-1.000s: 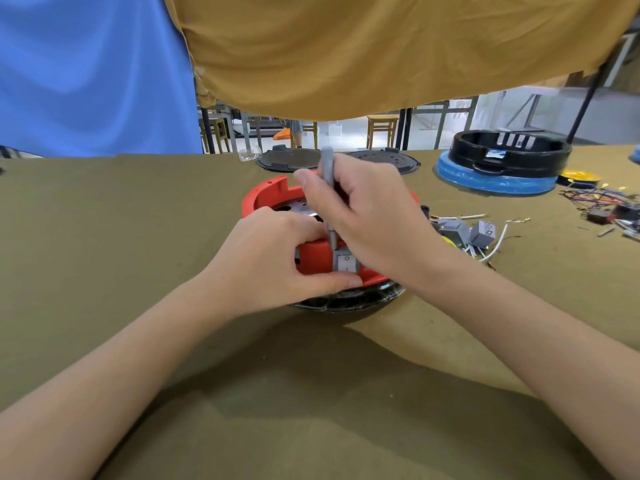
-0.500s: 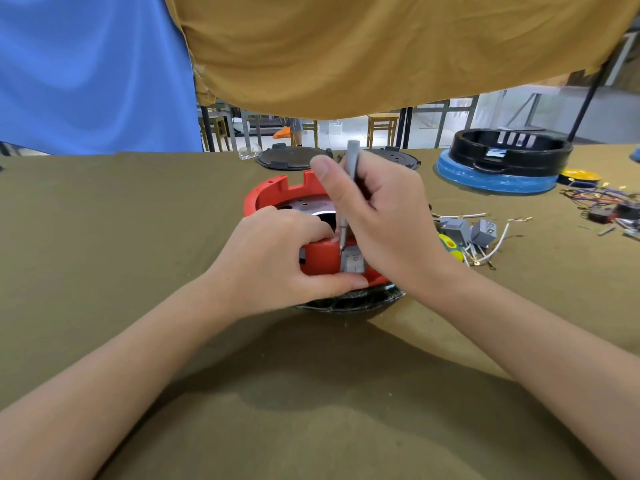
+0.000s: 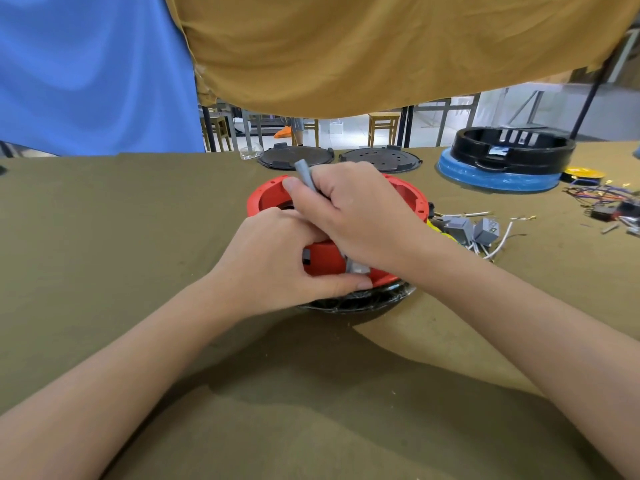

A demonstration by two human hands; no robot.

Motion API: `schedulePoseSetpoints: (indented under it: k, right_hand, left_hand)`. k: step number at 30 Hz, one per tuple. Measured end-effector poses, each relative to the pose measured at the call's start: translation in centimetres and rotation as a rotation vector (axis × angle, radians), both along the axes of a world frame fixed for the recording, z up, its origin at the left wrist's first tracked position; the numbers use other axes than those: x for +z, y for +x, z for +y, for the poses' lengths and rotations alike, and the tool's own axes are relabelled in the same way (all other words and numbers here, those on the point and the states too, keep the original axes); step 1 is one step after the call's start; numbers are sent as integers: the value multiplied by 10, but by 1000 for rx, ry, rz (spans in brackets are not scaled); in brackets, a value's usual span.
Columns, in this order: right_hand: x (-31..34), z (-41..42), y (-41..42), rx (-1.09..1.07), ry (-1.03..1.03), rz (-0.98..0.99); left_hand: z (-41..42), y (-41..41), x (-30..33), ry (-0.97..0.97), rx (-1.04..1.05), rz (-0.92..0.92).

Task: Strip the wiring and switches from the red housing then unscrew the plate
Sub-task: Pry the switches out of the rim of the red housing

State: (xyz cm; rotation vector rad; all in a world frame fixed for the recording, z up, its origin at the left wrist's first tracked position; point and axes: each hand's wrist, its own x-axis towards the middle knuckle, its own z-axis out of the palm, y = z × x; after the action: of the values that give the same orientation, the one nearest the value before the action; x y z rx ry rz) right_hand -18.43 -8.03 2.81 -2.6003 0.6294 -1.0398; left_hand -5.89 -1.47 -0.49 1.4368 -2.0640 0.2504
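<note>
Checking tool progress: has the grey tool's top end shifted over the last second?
Yes. The grey tool in the right hand tipped left; its top now lies below the left dark disc.

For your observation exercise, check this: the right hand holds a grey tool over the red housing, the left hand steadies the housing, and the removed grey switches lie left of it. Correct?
Not quite. The head view shows the grey switches lying to the right of the red housing, not left. The right hand holding the grey tool and the steadying left hand are correct.

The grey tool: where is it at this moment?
In the head view the grey tool sits mid-frame, gripped in the right hand, over the red housing; the left hand grips the housing's near wall beside it.
</note>
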Motion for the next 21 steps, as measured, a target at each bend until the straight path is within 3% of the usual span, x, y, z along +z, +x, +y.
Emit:
schedulePoseSetpoints:
  k: [3,8,10,15,21]
  right_hand:
    - [1,-3,1,11,12,23]
    - [-12,-3,-12,56,79,-328]
    - [-16,-4,-18,47,80,-374]
    - [-13,0,-16,69,83,-299]
    - [-3,-1,-3,7,37,-31]
  left_hand:
    - [1,-1,1,3,-3,-7]
    - [-2,-1,2,75,17,-37]
    - [-1,0,1,39,9,-45]
    - [-2,0,1,65,1,-16]
    - [0,-2,0,-11,-10,-2]
